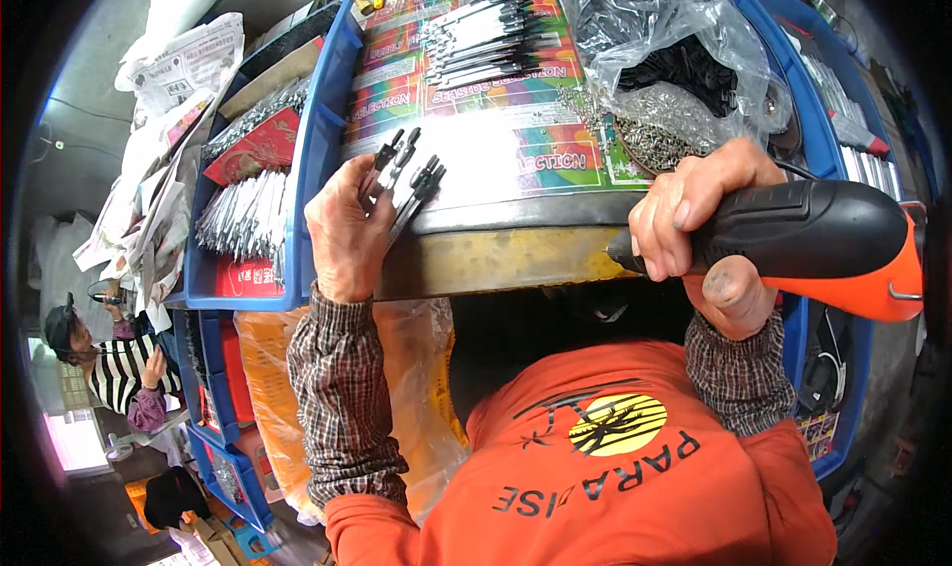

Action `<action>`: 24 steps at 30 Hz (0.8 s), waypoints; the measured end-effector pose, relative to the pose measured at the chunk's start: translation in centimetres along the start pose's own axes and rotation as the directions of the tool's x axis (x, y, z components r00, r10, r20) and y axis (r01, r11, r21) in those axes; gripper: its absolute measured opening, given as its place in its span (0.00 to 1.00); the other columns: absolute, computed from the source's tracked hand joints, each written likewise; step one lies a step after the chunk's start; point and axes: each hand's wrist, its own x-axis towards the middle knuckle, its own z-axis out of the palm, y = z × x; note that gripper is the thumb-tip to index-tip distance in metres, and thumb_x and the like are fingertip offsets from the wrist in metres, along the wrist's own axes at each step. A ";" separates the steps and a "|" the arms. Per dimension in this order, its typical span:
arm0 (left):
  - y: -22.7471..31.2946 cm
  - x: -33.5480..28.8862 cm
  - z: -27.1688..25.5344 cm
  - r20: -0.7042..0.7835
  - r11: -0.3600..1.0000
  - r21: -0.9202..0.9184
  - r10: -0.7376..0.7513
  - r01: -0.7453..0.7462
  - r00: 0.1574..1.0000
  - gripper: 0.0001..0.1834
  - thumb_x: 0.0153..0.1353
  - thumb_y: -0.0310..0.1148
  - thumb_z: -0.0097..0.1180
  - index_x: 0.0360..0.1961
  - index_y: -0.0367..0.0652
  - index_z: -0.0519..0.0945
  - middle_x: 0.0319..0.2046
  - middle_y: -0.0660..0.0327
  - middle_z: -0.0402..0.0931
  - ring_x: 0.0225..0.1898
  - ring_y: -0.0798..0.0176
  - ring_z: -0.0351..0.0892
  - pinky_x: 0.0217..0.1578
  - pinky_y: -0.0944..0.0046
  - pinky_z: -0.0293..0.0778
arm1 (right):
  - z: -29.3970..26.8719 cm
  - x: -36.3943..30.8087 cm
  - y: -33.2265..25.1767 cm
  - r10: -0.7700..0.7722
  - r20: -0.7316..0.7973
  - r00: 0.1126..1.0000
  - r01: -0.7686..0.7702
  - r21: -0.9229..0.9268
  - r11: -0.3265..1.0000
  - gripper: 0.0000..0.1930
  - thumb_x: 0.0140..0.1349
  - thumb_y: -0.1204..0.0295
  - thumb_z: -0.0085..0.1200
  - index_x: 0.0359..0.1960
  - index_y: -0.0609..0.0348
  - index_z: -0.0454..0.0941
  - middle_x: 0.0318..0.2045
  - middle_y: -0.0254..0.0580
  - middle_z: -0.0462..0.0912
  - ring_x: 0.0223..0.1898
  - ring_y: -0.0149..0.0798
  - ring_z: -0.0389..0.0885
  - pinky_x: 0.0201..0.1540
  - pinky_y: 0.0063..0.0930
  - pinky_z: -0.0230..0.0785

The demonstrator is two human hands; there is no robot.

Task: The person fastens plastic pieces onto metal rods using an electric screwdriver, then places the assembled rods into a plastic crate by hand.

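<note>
Gripping a small bunch of slim pen-like rods (421, 191) with black ends, our left hand (347, 231) is closed around their lower part at the tabletop's near edge, the black ends pointing far and slightly right. Our right hand (696, 204) is wrapped around the front of a black-and-orange power tool (808, 231), fingers curled over it and thumb beneath. Its dark nose points left, just by the near edge; we cannot tell whether the two touch.

Beyond our hands, the tabletop (526, 212) is covered with brightly coloured printed sheets (397, 70). At the far side we see a pile of black-and-white rods (486, 40) lying side by side. To its right, a clear plastic bag (635, 20) spreads around black parts (684, 75), with a heap of small metal parts (650, 129) on their near side.

On our left stands a blue bin (334, 110) with pale rods (243, 214) and a red card (266, 147) in it; newspapers (188, 65) lie farther left. Another blue bin (815, 134) stands right. Far to our left is another person (124, 373) in a striped top.
</note>
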 end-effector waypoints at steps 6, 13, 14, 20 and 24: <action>-2.6 0.3 0.5 0.019 0.982 0.149 0.111 -0.113 0.994 0.16 0.43 0.20 0.53 0.38 0.34 0.73 0.28 0.49 0.75 0.32 0.50 0.76 0.36 0.60 0.71 | 0.5 0.3 0.2 -0.035 -0.010 0.999 0.035 -0.008 0.999 0.21 0.44 0.61 0.64 0.30 0.59 0.64 0.16 0.34 0.67 0.15 0.30 0.67 0.22 0.24 0.62; -1.6 0.5 0.3 0.071 0.985 0.137 0.094 -0.104 0.993 0.14 0.44 0.26 0.58 0.35 0.33 0.75 0.31 0.49 0.72 0.33 0.49 0.74 0.33 0.58 0.70 | 0.2 0.3 0.8 -0.040 -0.023 0.999 0.040 0.027 0.999 0.22 0.45 0.60 0.63 0.31 0.59 0.64 0.15 0.34 0.67 0.15 0.30 0.67 0.22 0.25 0.63; -1.4 0.5 0.2 0.064 0.983 0.147 0.105 -0.114 0.992 0.16 0.44 0.29 0.61 0.35 0.33 0.75 0.32 0.49 0.71 0.33 0.49 0.73 0.34 0.58 0.70 | 0.3 0.3 0.8 -0.036 -0.026 0.999 0.036 0.035 0.999 0.22 0.45 0.60 0.63 0.31 0.59 0.64 0.16 0.34 0.67 0.16 0.30 0.67 0.23 0.25 0.63; -1.4 0.5 -0.2 0.235 0.972 0.222 0.019 -0.073 0.972 0.27 0.40 0.38 0.67 0.40 0.31 0.75 0.35 0.48 0.73 0.38 0.51 0.74 0.40 0.60 0.69 | 0.6 0.3 0.7 -0.002 -0.026 1.000 0.003 0.035 0.999 0.22 0.45 0.60 0.63 0.30 0.58 0.63 0.16 0.33 0.67 0.16 0.30 0.67 0.24 0.25 0.63; -1.5 0.9 0.1 0.265 0.976 0.216 -0.023 -0.036 0.964 0.25 0.39 0.40 0.65 0.36 0.34 0.74 0.32 0.50 0.71 0.37 0.49 0.71 0.39 0.57 0.67 | 0.4 0.3 0.8 0.000 -0.009 1.000 0.000 0.021 1.000 0.22 0.46 0.59 0.63 0.31 0.58 0.63 0.16 0.33 0.67 0.16 0.29 0.67 0.24 0.25 0.63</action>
